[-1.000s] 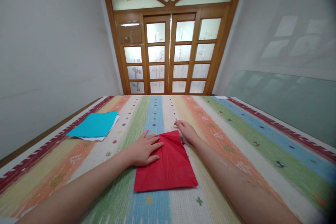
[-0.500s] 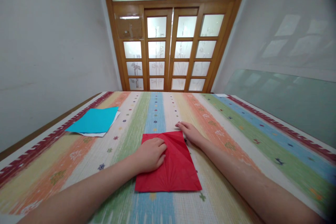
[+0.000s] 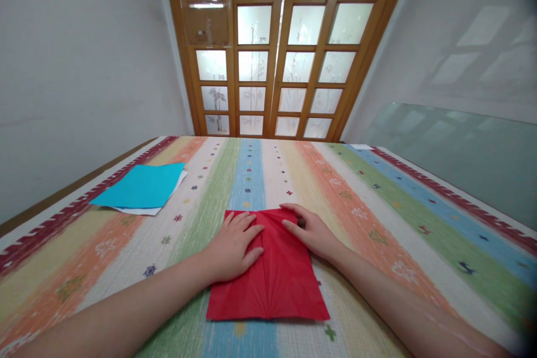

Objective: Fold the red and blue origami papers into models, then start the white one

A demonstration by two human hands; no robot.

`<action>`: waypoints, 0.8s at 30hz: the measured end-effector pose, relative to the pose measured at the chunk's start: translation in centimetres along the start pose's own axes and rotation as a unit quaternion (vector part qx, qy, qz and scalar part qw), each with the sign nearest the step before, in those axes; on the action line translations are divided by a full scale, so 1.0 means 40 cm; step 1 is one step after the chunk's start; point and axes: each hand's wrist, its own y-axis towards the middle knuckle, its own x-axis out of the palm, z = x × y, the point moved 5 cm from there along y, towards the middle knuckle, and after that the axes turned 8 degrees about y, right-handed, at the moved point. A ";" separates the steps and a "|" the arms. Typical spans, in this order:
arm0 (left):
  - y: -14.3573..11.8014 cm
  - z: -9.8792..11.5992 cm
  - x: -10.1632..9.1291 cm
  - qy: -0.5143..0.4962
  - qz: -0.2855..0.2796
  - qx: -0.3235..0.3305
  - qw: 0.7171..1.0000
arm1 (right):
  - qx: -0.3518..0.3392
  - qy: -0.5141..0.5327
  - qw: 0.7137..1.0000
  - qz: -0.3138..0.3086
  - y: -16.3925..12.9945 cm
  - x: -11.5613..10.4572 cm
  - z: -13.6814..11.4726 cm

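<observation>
Both hands lie flat and open on the red paper (image 3: 268,274) in the middle of the striped tabletop (image 3: 377,218), left hand (image 3: 232,246) on its left half, right hand (image 3: 312,232) at its far right corner. A blue sheet (image 3: 140,185) lies well off to the left.

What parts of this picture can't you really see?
Head view, the only one:
- Red paper: the parts under the left hand and right hand are covered.
- White sheet: mostly hidden beneath the blue paper.
- Door: its top is cut off by the upper edge.
- Both elbows: cut off by the bottom edge.
- Glass pane drawings: too faint to make out.
</observation>
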 end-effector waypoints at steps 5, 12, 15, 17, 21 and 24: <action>-0.008 -0.002 0.000 0.005 -0.023 -0.004 1.000 | -0.019 -0.022 1.000 -0.003 0.001 0.004 0.002; -0.017 0.008 -0.013 0.003 -0.007 0.016 1.000 | -0.034 -0.043 0.998 0.021 -0.002 0.001 0.013; -0.018 0.023 -0.030 0.009 0.003 0.031 0.999 | -0.020 -0.034 0.999 0.031 -0.006 0.002 0.014; -0.019 0.038 -0.042 0.009 0.011 0.049 0.999 | -0.003 -0.004 1.000 0.026 -0.010 0.007 0.012; -0.023 0.064 -0.059 0.000 0.015 0.080 0.997 | 0.007 0.081 0.997 -0.009 -0.017 0.026 -0.008; -0.028 0.075 -0.065 0.020 0.013 0.100 0.995 | 0.019 0.081 0.996 -0.016 -0.022 0.033 -0.018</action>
